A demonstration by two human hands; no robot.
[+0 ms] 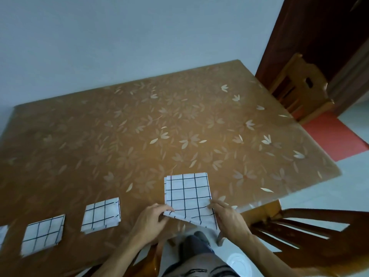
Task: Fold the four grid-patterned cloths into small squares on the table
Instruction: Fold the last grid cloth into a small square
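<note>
On the head camera I have the table [139, 126] with its far edge against the pale wall [119, 37] and a wooden chair [299, 86] beyond its far right corner. A broad stretch of flowered tabletop shows beyond the cloths, which all lie along the near edge. The cloth in work [187, 190] sits right of centre, a part-folded rectangle whose near end is raised off the table and reaches past the near edge. I see the left hand [151, 220] pinching its near left corner between thumb and fingers. The right hand [227, 216] pinches the near right edge, fingers curled close on the fabric. To their left, well apart, lie a folded square [101, 214], then a second folded square [43, 233], and a sliver of another cloth [2, 234] cut off by the left frame edge. A second chair [299, 236] stands just right of the right hand, by the table's near right corner.
</note>
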